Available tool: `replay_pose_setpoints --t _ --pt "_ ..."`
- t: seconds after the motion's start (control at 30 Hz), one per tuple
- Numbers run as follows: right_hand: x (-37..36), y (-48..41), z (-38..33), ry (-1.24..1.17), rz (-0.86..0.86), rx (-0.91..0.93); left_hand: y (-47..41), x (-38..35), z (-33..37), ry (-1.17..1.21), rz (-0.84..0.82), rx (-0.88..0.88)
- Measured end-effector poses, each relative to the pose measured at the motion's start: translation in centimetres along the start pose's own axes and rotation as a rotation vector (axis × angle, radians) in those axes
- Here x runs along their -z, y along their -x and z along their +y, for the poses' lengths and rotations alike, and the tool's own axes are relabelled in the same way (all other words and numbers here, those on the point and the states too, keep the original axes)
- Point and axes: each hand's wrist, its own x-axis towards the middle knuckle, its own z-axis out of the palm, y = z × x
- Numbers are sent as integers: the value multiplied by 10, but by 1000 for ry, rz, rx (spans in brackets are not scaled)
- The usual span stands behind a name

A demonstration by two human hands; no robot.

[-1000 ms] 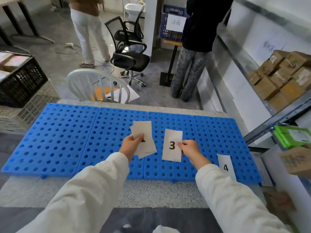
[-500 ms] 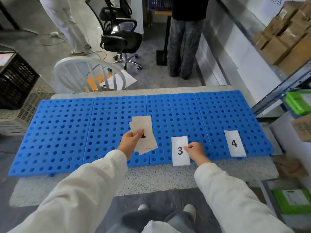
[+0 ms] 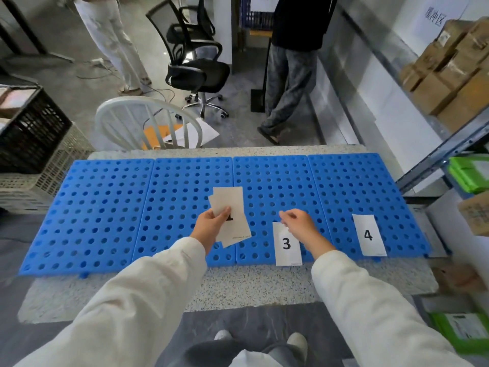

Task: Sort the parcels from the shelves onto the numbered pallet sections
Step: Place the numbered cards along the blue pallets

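The blue pallet [image 3: 105, 215], four perforated sections side by side on a speckled slab on the floor, lies just ahead of both hands, and the step in hand appears to be labelling its sections before any parcel is moved. The card marked 3 [image 3: 287, 245] lies at the near edge of the third section, directly under the right hand [image 3: 297, 222], whose fingers are loosely curled and hold nothing; whether a fingertip touches the card's top edge cannot be told. The card marked 4 [image 3: 368, 235] lies further to the right of that hand, on the last section. The left hand [image 3: 213, 225] pinches the remaining cards [image 3: 231, 215] fanned above the second section, a dark digit partly hidden under the thumb. To do this well, each remaining card should probably go flat at the near edge of its own section, in line with 3 and 4, digit facing the person. The cardboard parcels [image 3: 447, 75] wait on the metal shelf [image 3: 444, 152], up and to the right of the right hand.
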Motion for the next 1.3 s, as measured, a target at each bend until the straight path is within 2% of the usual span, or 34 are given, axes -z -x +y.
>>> replay_pose_setpoints --t 0.1,0.2,0.37,0.57,0.8,1.07,1.3 --pt "-15 15 -57 -151 -234 72 5 6 11 41 29 -30" --pt "-42 30 -102 -168 -301 161 10 16 24 83 34 -91" --pt "-85 43 -139 -168 -234 282 23 53 40 180 59 -160" --pt "-106 48 -154 -200 -222 289 36 89 40 322 -6 -164" --pt "-100 31 -170 -306 -309 255 46 111 38 304 215 -157" --pt "-101 14 -187 -362 -381 269 39 126 10 146 367 -111" --pt "-97 -3 -150 -206 -338 197 10 107 -48 -189 352 -29"
